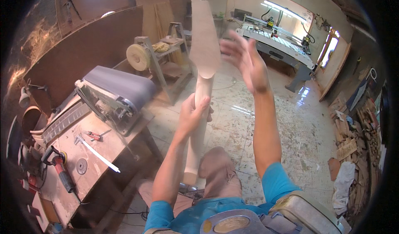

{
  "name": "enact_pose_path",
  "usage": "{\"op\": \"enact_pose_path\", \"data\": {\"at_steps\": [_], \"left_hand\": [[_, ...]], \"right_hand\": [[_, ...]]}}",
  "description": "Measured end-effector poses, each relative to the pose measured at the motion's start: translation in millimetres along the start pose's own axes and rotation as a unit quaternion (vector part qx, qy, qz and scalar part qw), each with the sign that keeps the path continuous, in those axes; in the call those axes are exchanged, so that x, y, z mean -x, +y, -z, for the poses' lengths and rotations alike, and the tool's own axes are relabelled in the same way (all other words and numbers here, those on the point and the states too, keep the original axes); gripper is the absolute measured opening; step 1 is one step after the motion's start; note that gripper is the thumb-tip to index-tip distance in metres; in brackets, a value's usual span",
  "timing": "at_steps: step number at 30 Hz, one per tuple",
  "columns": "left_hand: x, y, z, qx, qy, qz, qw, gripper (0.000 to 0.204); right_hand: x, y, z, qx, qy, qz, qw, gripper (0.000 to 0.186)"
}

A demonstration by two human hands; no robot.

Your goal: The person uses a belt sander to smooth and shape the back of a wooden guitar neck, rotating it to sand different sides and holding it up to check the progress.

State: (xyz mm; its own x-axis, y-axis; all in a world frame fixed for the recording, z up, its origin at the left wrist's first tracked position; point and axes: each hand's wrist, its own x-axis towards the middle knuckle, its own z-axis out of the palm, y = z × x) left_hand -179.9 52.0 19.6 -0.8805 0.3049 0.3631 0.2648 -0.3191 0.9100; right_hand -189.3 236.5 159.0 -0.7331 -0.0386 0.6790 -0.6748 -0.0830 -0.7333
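Blue-grey plastic gear with an oval face (231, 225) sits bottom centre. At left, a dusty wooden table (111, 146) carries a grey-belted sander (120, 84). Centre, the left hand (194, 114) wraps the narrow shaft of a pale, paddle-shaped wooden piece (204, 38); right of its blade, the blurred right hand (250, 65) opens, empty.

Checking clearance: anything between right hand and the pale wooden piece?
Nothing visible stands in the way. The right hand is open beside the broad end of the pale wooden piece; blur hides whether they touch. The left hand grips it lower down.
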Motion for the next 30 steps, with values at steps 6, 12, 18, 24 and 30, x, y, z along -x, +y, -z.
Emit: {"op": "enact_pose_path", "data": {"at_steps": [6,12,18,24,30], "left_hand": [[14.2,-8.0,28.5,0.078,-0.042,0.013,0.996,0.049],[47.2,-38.6,51.0,-0.106,0.118,-0.082,0.984,0.056],[59.7,-74.9,63.1,-0.248,0.320,-0.082,0.911,0.031],[66.7,-84.5,89.9,-0.254,0.339,-0.055,0.904,0.037],[79.9,-78.8,75.5,-0.330,0.410,-0.066,0.848,0.029]], "right_hand": [[-63.2,10.6,-72.7,-0.114,-0.200,-0.080,0.970,0.065],[-63.6,24.6,-116.0,-0.125,-0.211,-0.080,0.966,0.059],[-53.5,21.9,-158.8,-0.063,-0.206,-0.055,0.975,0.060],[-46.9,33.6,-172.5,-0.065,-0.243,-0.041,0.967,0.058],[-48.3,48.9,-153.1,-0.123,-0.190,-0.058,0.972,0.059]]}}
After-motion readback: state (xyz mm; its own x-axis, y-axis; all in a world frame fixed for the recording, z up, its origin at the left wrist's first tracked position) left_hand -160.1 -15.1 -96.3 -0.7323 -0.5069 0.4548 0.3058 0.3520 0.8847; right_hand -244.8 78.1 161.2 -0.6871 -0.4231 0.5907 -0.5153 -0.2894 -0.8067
